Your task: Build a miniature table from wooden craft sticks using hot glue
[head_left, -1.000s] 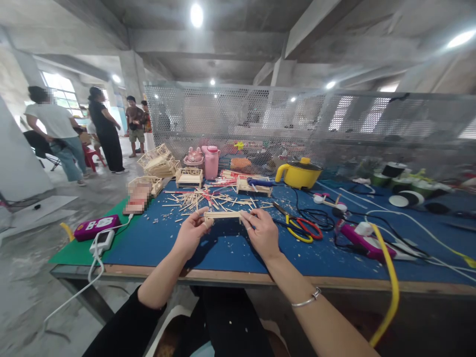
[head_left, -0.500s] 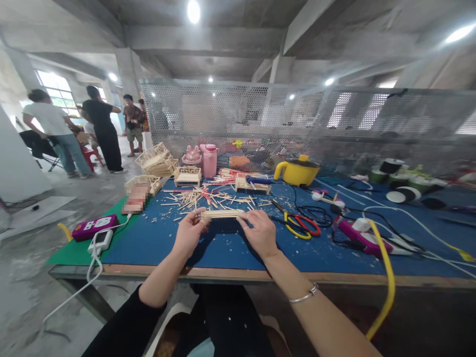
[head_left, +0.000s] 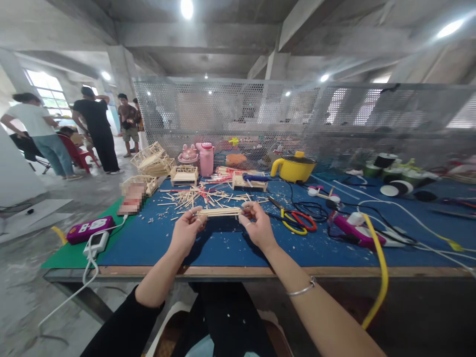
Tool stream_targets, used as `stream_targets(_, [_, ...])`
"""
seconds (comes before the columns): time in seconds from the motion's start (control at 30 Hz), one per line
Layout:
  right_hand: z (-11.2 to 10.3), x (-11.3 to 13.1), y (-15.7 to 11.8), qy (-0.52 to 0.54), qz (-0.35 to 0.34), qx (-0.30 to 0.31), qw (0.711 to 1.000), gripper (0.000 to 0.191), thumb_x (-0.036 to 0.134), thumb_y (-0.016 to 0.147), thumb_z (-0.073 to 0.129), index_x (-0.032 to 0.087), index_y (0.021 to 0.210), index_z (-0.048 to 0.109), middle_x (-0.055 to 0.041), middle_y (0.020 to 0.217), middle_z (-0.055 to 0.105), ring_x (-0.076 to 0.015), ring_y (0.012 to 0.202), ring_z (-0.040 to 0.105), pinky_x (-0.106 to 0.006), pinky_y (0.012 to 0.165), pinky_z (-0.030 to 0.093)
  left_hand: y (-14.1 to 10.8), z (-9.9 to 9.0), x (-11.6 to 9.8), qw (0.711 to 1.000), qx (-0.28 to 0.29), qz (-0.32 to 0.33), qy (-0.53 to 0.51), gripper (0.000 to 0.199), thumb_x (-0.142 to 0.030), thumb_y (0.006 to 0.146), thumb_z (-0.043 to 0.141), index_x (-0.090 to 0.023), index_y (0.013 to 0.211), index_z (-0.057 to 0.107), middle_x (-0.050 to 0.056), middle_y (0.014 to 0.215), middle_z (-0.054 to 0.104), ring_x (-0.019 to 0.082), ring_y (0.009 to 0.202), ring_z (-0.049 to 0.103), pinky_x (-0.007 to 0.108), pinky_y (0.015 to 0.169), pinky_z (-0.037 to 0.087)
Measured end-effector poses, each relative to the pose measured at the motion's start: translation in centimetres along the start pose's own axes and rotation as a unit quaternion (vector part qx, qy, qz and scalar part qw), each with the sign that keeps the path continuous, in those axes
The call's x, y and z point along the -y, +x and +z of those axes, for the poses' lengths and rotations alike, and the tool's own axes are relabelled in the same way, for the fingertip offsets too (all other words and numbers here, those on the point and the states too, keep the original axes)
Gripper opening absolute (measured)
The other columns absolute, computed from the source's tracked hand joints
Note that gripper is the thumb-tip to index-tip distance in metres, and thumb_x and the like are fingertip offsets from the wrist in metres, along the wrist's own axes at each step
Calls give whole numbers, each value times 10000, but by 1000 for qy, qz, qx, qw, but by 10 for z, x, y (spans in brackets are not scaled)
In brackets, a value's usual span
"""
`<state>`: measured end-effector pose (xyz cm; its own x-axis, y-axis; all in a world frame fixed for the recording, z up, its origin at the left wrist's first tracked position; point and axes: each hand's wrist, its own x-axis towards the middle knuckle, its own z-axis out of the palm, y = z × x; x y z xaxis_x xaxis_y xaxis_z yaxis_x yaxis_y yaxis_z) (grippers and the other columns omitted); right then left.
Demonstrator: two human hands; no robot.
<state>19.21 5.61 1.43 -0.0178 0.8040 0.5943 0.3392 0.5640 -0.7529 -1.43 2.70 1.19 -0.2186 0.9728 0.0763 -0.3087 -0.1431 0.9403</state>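
Note:
A small piece built of pale wooden sticks is held level above the blue table mat, with short legs showing at its right end. My left hand pinches its left end between thumb and fingers. At the other end my right hand is closed around the tip, its thumb and forefinger against the wood. Beyond the hands lies a scatter of loose wooden sticks, some with red parts. A glue gun with a blue body rests on a small stick-built bed.
Scissors with yellow and red handles lie right of my hands. Behind stand a yellow pot, a pink bottle and stacked stick models. Purple power strips and cables lie at both sides. Several people stand at far left.
The stick piece has tilted a little, so its legs now show at the right end. My right fingers have shifted on that end. The view has turned slightly.

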Motion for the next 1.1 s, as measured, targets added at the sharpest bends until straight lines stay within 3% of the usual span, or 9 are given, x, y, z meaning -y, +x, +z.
stream_targets(0.27, [2, 4, 1, -5, 15, 2, 1000, 222, 324, 752, 601, 202, 930, 651, -10, 682, 661, -166, 637, 615, -296, 639, 483, 0, -1, 1, 1000, 0, 3, 8, 636, -401, 535, 819, -140, 1084, 631, -26, 664, 626, 90, 600, 574, 215, 605, 453])
stream_targets(0.37, [2, 4, 2, 50, 65, 3, 997, 232, 326, 702, 648, 198, 895, 660, -10, 697, 663, -166, 666, 617, -288, 644, 481, 0, -2, 1, 1000, 3, 4, 22, 633, -394, 534, 819, -139, 1084, 636, -22, 681, 637, 93, 618, 578, 226, 632, 466])
stream_targets(0.53, [1, 0, 7, 126, 150, 31, 980, 321, 381, 640, 687, 188, 891, 633, -8, 672, 661, -148, 566, 597, -241, 471, 436, -2, -3, 0, 1000, 8, 6, 26, 650, -363, 527, 826, -136, 1106, 634, -16, 701, 650, 97, 627, 583, 224, 621, 455])
stream_targets(0.67, [1, -2, 8, 148, 174, 42, 973, 359, 409, 614, 707, 185, 878, 614, -6, 663, 655, -137, 552, 595, -218, 448, 414, -6, 0, 0, 999, 4, -12, -33, 733, -264, 509, 846, -158, 1183, 577, -26, 713, 652, 85, 622, 596, 207, 625, 462])
stream_targets(0.77, [1, -1, 8, 151, 172, 43, 973, 351, 403, 610, 712, 191, 872, 614, 0, 671, 648, -133, 565, 587, -219, 463, 414, -12, 7, -1, 991, -42, -53, -118, 771, -117, 528, 826, -207, 1226, 511, -13, 769, 678, 81, 637, 619, 205, 641, 487])
stream_targets(0.87, [2, 0, 8, 149, 163, 40, 974, 331, 392, 612, 710, 197, 862, 614, 9, 669, 638, -129, 567, 574, -223, 474, 409, -18, 17, -1, 972, -83, -102, -197, 625, -43, 577, 782, -215, 1128, 541, -2, 815, 684, 68, 621, 619, 191, 615, 498])
stream_targets(1.1, [2, -2, 8, 139, 141, 39, 979, 325, 351, 644, 694, 184, 915, 629, 5, 692, 638, -127, 590, 573, -227, 496, 417, -17, 34, 6, 941, -115, -127, -293, 230, -14, 738, 650, -180, 891, 602, -37, 702, 624, 24, 557, 578, 126, 578, 492])
